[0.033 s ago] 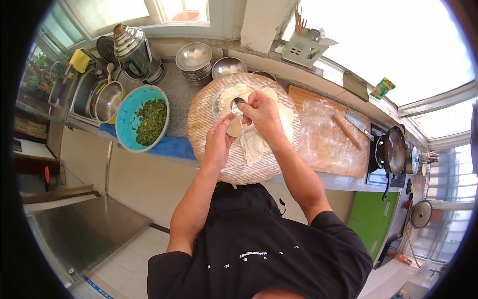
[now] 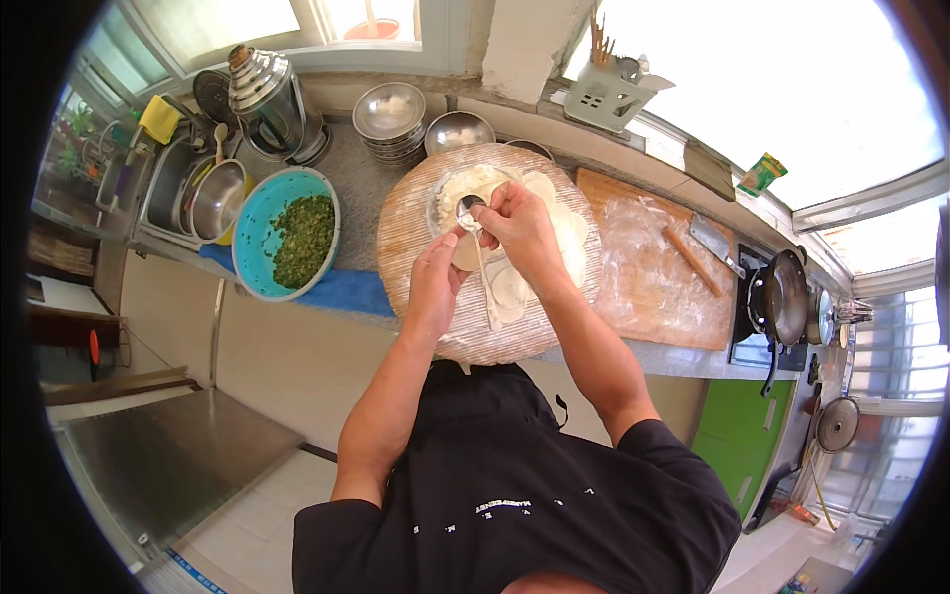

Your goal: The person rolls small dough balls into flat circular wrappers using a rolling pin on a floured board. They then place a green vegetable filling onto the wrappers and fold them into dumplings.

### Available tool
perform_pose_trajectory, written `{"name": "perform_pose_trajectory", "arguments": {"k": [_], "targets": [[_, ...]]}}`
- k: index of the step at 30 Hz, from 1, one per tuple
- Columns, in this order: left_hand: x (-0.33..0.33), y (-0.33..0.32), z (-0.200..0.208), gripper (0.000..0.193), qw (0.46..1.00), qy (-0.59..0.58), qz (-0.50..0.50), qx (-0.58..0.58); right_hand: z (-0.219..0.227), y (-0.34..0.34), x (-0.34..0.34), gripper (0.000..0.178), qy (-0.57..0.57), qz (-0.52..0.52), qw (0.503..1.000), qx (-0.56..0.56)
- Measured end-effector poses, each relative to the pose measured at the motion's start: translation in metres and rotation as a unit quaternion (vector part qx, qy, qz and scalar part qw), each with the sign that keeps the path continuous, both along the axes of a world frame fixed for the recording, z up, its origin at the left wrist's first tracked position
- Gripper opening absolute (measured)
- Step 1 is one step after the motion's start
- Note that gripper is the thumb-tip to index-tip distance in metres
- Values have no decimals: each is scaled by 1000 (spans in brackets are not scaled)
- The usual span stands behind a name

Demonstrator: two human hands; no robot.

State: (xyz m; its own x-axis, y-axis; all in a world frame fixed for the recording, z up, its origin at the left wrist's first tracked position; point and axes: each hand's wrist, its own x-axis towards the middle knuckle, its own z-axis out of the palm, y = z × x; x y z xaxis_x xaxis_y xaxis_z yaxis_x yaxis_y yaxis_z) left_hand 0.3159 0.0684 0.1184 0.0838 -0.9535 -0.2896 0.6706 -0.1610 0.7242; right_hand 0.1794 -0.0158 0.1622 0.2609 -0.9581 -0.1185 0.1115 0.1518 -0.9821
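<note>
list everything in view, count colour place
round board: 1, tan, centre
spoon: 1, silver, over round board
dough rounds: several, cream, round board
crumbly food: 1 bowlful, cream, round board
basin: 1, turquoise, left
chopped filling: 1 heap, green, basin
cloth: 1, blue, by basin
flask: 1, silver, back left
stacked bowls: several, silver, behind round board
cutting board: 1, tan, right
rolling pin: 1, brown, cutting board
cleaver: 1, silver, beside rolling pin
pan: 1, black, far right
utensil holder: 1, pale grey, back right
packet: 1, green, upper right
cabinet: 1, green, lower right
shirt: 1, black, bottom
left hand: 1, bare, holding dough round
right hand: 1, bare, holding spoon
</note>
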Motion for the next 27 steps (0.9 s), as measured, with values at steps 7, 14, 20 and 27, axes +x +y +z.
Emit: {"name": "perform_pose_trajectory", "arguments": {"k": [7, 14, 20, 27], "targets": [[47, 22, -21, 41, 993, -110, -26, -10, 1, 43, 59, 23, 97, 43, 994, -2], [73, 35, -8, 47, 996, 12, 83, 36, -19, 77, 68, 13, 54, 12, 998, 6], [80, 34, -6, 53, 987, 10, 159, 29, -59, 118, 62, 56, 16, 87, 996, -18], [100, 39, -10, 53, 988, 0, 126, 91, -75, 131, 105, 47, -12, 107, 983, -147]]}}
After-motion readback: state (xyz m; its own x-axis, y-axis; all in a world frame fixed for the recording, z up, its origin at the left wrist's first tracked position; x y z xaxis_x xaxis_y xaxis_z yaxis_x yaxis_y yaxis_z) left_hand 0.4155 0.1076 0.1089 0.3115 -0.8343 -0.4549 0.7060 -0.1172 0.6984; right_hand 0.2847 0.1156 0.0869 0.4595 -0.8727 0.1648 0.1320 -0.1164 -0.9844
